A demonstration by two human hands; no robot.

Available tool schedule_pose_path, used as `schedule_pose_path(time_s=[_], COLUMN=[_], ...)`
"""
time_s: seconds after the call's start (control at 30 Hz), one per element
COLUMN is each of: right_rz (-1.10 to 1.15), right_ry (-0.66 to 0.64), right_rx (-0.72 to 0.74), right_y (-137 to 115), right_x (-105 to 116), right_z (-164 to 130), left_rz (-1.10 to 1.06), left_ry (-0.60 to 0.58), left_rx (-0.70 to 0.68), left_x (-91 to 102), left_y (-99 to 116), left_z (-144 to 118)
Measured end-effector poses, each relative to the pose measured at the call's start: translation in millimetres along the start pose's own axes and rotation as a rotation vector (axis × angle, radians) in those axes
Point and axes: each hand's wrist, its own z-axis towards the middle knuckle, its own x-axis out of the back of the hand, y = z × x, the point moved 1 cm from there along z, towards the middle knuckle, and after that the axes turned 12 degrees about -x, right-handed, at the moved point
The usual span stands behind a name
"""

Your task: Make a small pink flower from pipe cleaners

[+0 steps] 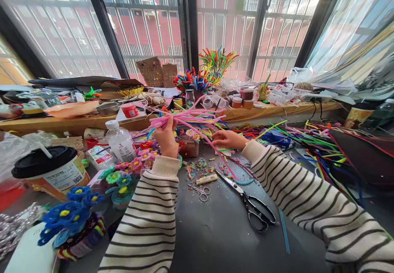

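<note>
My left hand (167, 139) is raised over the middle of the table, its fingers closed around a bundle of pink pipe cleaners (200, 116) that fan out to the right. One long pink pipe cleaner (223, 161) slants down from the bundle to the tabletop, passing by my right fingertips. My right hand (229, 140) lies low over the heap of coloured pipe cleaners (252, 131), fingers stretched to the left; whether the fingertips touch the pink strand I cannot tell. Below are large black-handled scissors (246, 199), small scissors (203, 192) and a small cream-coloured tube (206, 179).
Blue pipe-cleaner flowers (66, 213), a lidded drink cup (51, 170) and a plastic bottle (120, 141) stand at left. Colourful clippings (200, 167) lie mid-table. A wooden ledge (264, 111) with jars and pipe-cleaner bunches (195, 82) runs below the window.
</note>
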Motion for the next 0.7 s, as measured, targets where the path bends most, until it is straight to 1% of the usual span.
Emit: schedule_pose_path(time_s=[0.07,0.13,0.2,0.23,0.37,0.43,0.53,0.6,0.63,0.7], right_rz=[0.169,0.310,0.326,0.277,-0.052,-0.110,-0.080,-0.038,0.005,0.188], right_ry=[-0.087,-0.157,-0.153,-0.115,0.124,0.179,0.253,0.351,0.401,0.455], right_rx=[-0.033,-0.069,-0.082,-0.073,0.003,0.004,-0.019,-0.031,-0.042,-0.068], right_y=[-7,-11,-13,-14,-19,-20,-13,-1,7,21], right_x=[-10,-13,-14,-15,-25,-27,-18,-4,3,18], right_z=[-8,-12,-12,-10,2,7,11,11,10,9], left_rz=[0.001,0.011,0.019,0.017,-0.030,-0.051,-0.049,-0.037,-0.036,-0.032], left_ry=[-0.001,-0.009,-0.019,-0.021,-0.019,-0.021,-0.010,0.001,0.015,0.029], left_rx=[-0.007,-0.013,-0.004,0.004,0.045,0.064,0.087,0.090,0.086,0.082], left_x=[-2.8,-6.9,-11.8,-14.2,-20.7,-20.8,-16.7,-12.9,-11.2,-8.7], left_y=[0,-1,-2,-3,-6,-6,-1,4,7,12], left_z=[0,-1,-2,-3,-6,-4,5,14,19,25])
